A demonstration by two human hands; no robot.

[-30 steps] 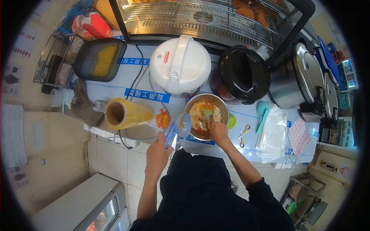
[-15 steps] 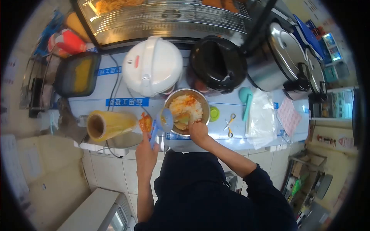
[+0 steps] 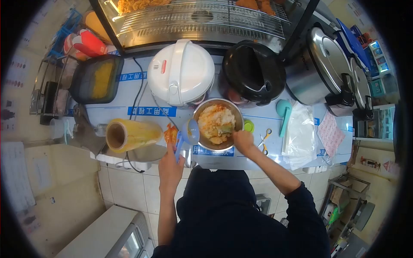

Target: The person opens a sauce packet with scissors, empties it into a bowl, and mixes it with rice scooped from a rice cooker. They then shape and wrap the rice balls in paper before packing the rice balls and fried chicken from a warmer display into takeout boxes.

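Head-worn view, facing forward and down

Bowl (image 3: 218, 149) silver; rice (image 3: 215, 117) in it white, streaked orange. Left of bowl: pale-blue ladle (image 3: 193, 130), yellow film roll (image 3: 140, 134). Beyond bowl: white cooker (image 3: 193, 77), black cooker (image 3: 234, 71). Right of bowl: lime-green round item (image 3: 248, 125), teal scoop (image 3: 283, 108), yellow-handled scissors (image 3: 265, 149), pink-patterned paper (image 3: 331, 132).

Rice (image 3: 215, 119) in bowl (image 3: 219, 148), left of scissors (image 3: 263, 141)

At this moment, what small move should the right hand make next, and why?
Probably the right hand should fold the white rice streaked with orange using the pale green utensil: the utensil's head already sits among the grains in the round silver metal bowl, and the colour looks uneven.
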